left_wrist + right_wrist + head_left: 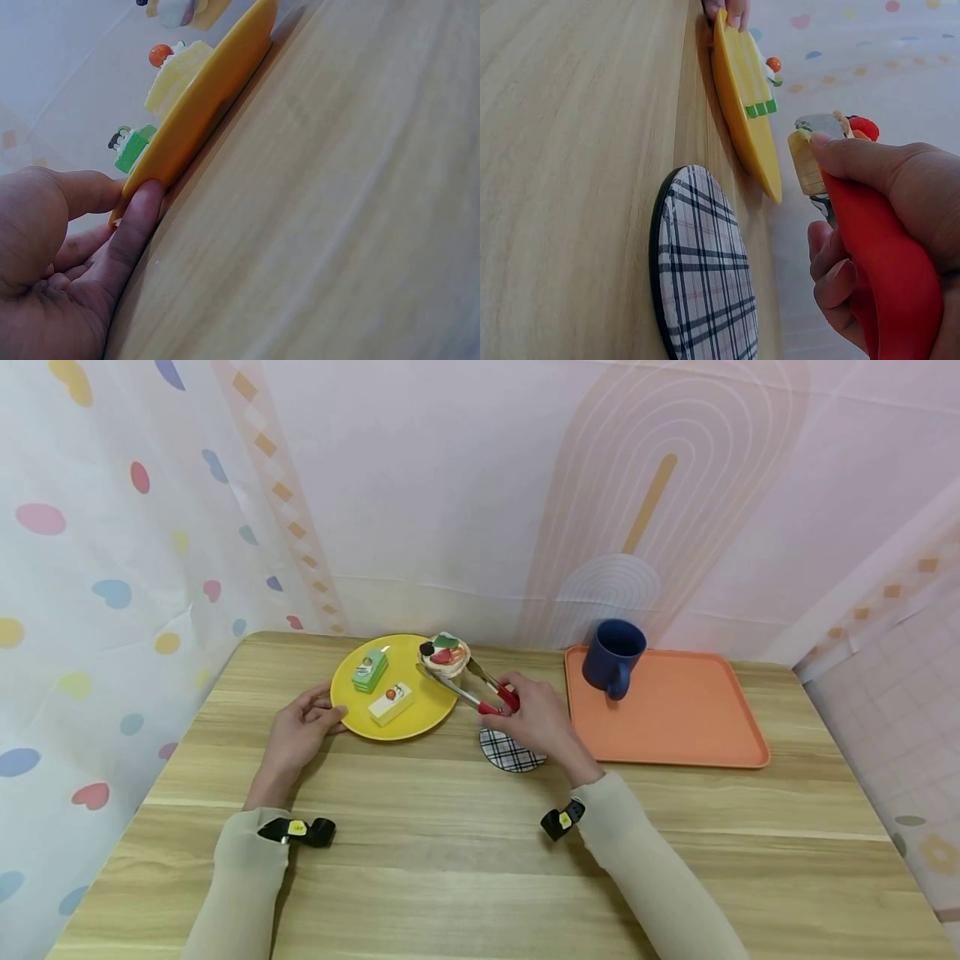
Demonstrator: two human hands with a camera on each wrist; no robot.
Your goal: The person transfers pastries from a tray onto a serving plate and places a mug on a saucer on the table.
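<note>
Table (420,860): wood-grain
Tongs (489,708): axis oblique, tips left
Right hand (542,714): grips tongs
Left hand (296,731): pinches plate (423,718)
Tags (297,828): illegible

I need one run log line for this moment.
left hand: pinches round yellow plate | right hand: grips red-handled metal tongs | tongs: hold fruit-topped tart | blue mug: on orange tray

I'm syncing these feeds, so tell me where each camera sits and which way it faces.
Head: worn on the head, facing forward and down across the table; left hand, right hand and both sleeves show.
Left wrist: on that wrist, facing the yellow plate edge-on; the left hand shows.
Right wrist: on that wrist, facing past the red-handled tongs toward the plaid coaster and yellow plate; the right hand shows, with left-hand fingers beyond.
Shared: both wrist views show the yellow plate from the side.
</note>
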